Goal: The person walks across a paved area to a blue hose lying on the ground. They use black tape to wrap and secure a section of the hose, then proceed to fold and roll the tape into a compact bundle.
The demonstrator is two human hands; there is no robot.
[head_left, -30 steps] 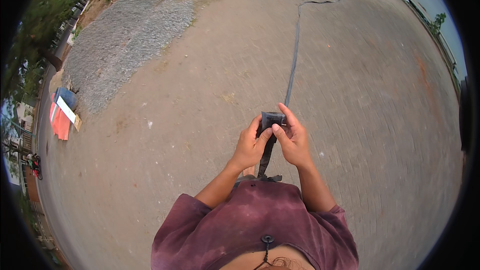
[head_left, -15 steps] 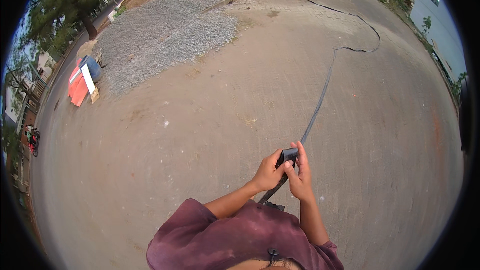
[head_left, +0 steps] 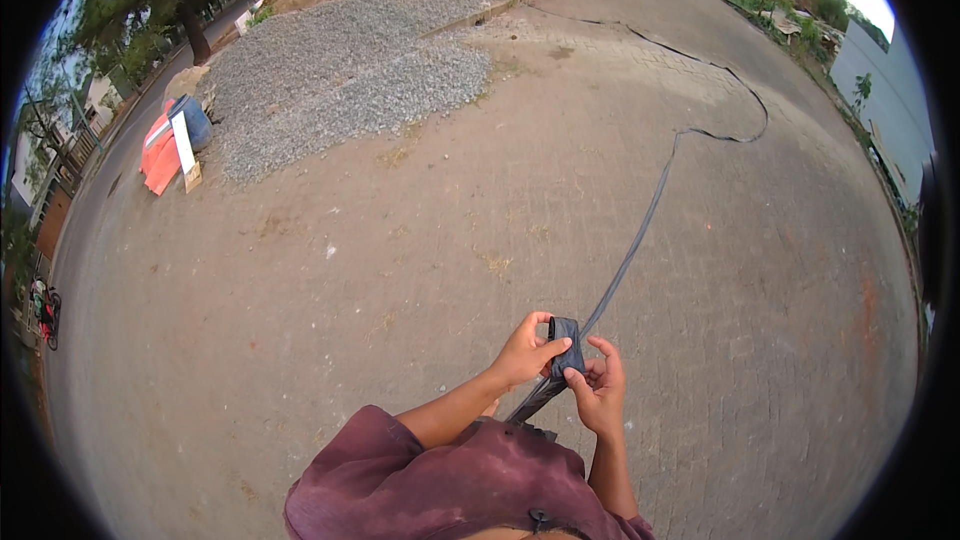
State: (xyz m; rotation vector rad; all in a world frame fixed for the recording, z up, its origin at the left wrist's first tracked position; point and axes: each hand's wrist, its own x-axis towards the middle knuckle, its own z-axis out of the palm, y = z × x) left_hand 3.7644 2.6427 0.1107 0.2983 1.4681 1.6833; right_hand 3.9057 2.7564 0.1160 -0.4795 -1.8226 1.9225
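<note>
A long, flat black strip (head_left: 638, 240), like a lay-flat hose or plastic band, runs from my hands out over the paving. Its near part is doubled into a flat folded bundle (head_left: 564, 331) in front of my chest. My left hand (head_left: 522, 353) is closed on that bundle, its thumb pressing the front face. At the bundle's lower right corner, my right hand (head_left: 602, 395) pinches the edge with thumb and fingers. Another dark length (head_left: 537, 400) of the strip hangs below the bundle toward my body, partly hidden by my left hand and shirt.
Grey gravel (head_left: 350, 80) is heaped at the far left. Beside it stand a blue drum (head_left: 190, 123), an orange cloth (head_left: 160, 155) and a white board (head_left: 183, 145). A red motorcycle (head_left: 46, 312) is at the left rim. A pale wall (head_left: 880, 105) lines the right side.
The bundle has turned more upright and come slightly lower and left. My right hand has moved down, its fingers now curled at the bundle's lower corner. The motorcycle has shifted left and nearer.
</note>
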